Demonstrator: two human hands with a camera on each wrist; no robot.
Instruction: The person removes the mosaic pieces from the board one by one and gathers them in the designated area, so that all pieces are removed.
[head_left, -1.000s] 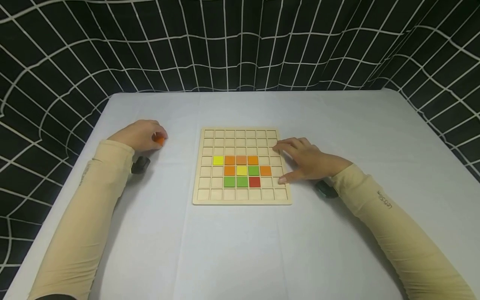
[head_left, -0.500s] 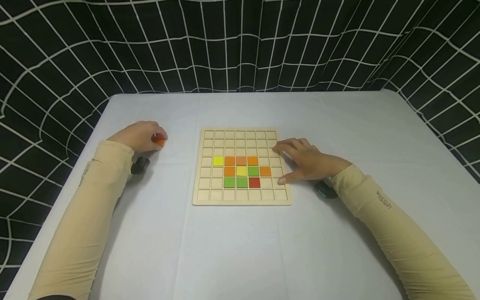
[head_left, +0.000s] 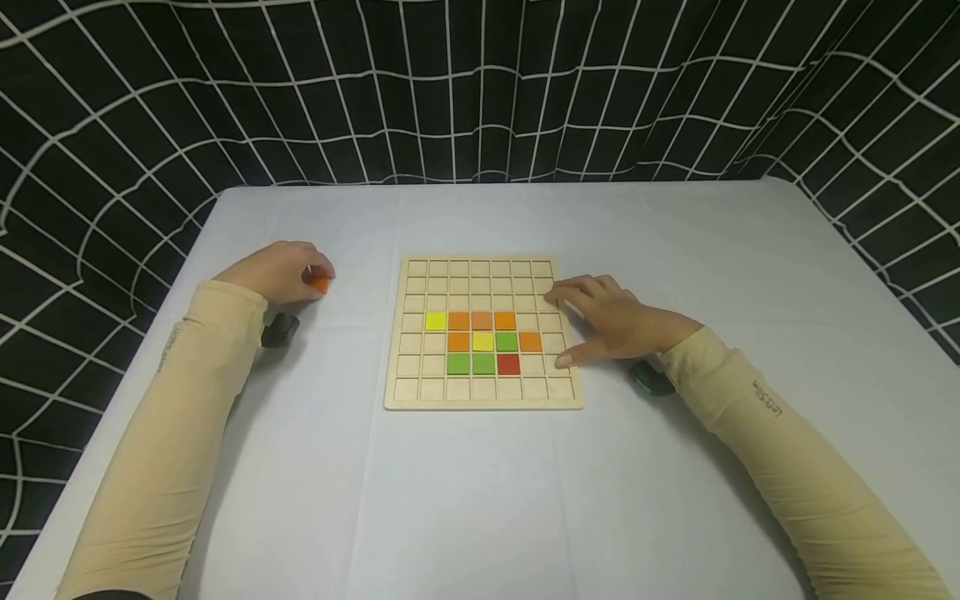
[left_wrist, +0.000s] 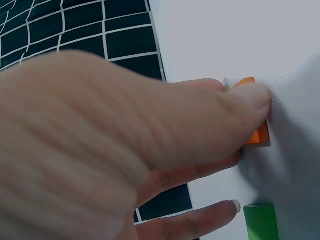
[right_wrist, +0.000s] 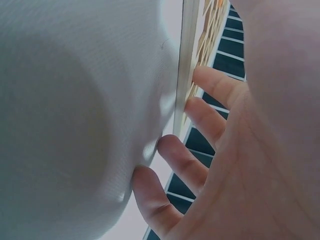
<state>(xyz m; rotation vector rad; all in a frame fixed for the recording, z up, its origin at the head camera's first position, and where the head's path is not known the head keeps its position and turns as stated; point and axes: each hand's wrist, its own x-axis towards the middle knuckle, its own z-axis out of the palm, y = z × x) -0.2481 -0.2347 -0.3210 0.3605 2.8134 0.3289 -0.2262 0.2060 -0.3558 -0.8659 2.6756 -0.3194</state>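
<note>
While the left hand pinches a small flat orange square tile on the white tablecloth, the right hand rests loosely spread on the gridded pale wooden board.

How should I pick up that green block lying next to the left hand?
Probably pinch the green block across its two flat sides, coming down from above: it lies flat on the white table, free on top, with the left hand busy holding the orange block.

Even, soft overhead light; faint shadows under both arms. The head view bows at its edges, and both wrist views are blurred close-up.
</note>
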